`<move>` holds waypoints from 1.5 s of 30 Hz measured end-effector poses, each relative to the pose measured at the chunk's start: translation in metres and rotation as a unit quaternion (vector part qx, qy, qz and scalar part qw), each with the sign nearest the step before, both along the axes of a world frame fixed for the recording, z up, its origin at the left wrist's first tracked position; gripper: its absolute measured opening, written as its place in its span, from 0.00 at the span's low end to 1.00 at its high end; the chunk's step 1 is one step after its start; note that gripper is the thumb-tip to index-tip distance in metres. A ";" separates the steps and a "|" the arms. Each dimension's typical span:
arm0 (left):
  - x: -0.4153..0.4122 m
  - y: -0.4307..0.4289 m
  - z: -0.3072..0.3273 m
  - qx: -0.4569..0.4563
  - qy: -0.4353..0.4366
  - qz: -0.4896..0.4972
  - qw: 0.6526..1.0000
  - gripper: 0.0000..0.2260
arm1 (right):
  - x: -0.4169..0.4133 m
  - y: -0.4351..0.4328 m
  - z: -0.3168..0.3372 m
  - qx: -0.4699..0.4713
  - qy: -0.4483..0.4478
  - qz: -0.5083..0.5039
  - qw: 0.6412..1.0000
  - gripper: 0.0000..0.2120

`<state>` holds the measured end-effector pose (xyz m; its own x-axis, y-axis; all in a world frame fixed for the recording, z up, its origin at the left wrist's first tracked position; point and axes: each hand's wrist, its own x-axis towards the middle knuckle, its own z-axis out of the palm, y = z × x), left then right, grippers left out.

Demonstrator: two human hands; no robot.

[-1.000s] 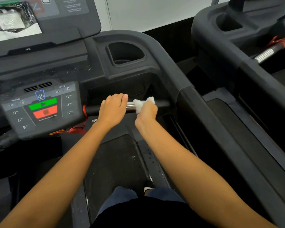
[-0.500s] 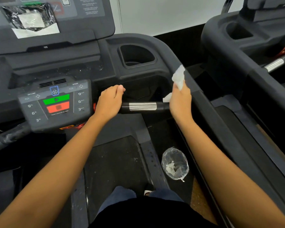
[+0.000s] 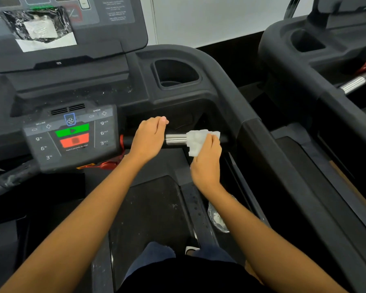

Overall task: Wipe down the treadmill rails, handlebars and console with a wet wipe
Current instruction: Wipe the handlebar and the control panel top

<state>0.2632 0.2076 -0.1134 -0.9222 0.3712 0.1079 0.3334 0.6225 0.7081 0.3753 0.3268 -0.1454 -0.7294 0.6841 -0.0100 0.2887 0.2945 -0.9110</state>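
A short horizontal handlebar (image 3: pixel 175 139) with a shiny metal sleeve runs between the control panel and the right side rail (image 3: pixel 262 144). My left hand (image 3: pixel 149 138) grips the handlebar's black left part. My right hand (image 3: pixel 207 161) holds a white wet wipe (image 3: pixel 197 140) wrapped over the right end of the metal sleeve. The small control panel (image 3: pixel 72 136) with green and red buttons sits left of my left hand. The large console screen (image 3: pixel 72 28) stands at the top left.
A wipe packet (image 3: pixel 38 26) lies on paper on the console. A cup holder (image 3: pixel 175 74) is sunk into the dash beyond the handlebar. A crumpled clear wrapper (image 3: pixel 217 218) lies on the deck beside the belt (image 3: pixel 152 208). A second treadmill (image 3: pixel 325 81) stands to the right.
My right hand lifted the wipe off the bar toward the right rail half a second ago, then came back down and wrapped it over the metal sleeve. My left hand stayed on the bar.
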 end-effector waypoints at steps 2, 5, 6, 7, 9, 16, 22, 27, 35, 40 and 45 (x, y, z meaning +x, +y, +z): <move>0.001 0.004 -0.002 -0.004 -0.007 -0.001 1.000 0.19 | 0.005 -0.012 -0.007 -0.044 -0.002 -0.015 0.999 0.18; 0.003 0.009 -0.003 -0.009 -0.010 -0.009 1.000 0.18 | 0.007 -0.024 -0.009 -0.108 0.024 -0.022 0.994 0.22; 0.003 0.011 -0.003 -0.010 -0.011 -0.010 1.000 0.18 | 0.005 -0.024 -0.008 -0.122 0.029 -0.036 0.991 0.22; 0.003 0.011 -0.003 -0.011 -0.011 -0.009 1.000 0.19 | 0.001 -0.022 -0.008 -0.177 0.043 -0.064 0.981 0.20; 0.004 0.010 -0.004 -0.014 -0.012 -0.007 1.000 0.19 | -0.009 -0.015 -0.001 -0.327 0.096 -0.114 0.933 0.16; 0.002 0.010 -0.005 -0.015 -0.013 -0.004 1.000 0.19 | -0.044 -0.003 0.020 -0.575 0.177 -0.211 0.770 0.09; -0.004 0.019 -0.006 0.004 -0.015 -0.014 1.000 0.19 | -0.045 -0.062 0.026 -0.676 0.142 -0.119 0.713 0.13; -0.011 0.019 -0.005 0.015 -0.028 -0.025 0.999 0.20 | -0.047 -0.044 0.047 -0.671 0.113 -0.135 0.720 0.12; -0.013 0.013 -0.001 0.044 -0.040 -0.013 0.998 0.20 | -0.035 -0.007 0.082 -0.449 0.128 -0.143 0.873 0.12; -0.012 0.007 -0.003 0.037 -0.030 -0.014 0.999 0.20 | -0.035 0.032 0.015 0.048 -0.067 0.068 0.994 0.16; -0.014 0.005 -0.004 0.049 -0.026 -0.014 0.998 0.19 | -0.027 -0.026 -0.012 0.392 -0.148 0.154 0.895 0.36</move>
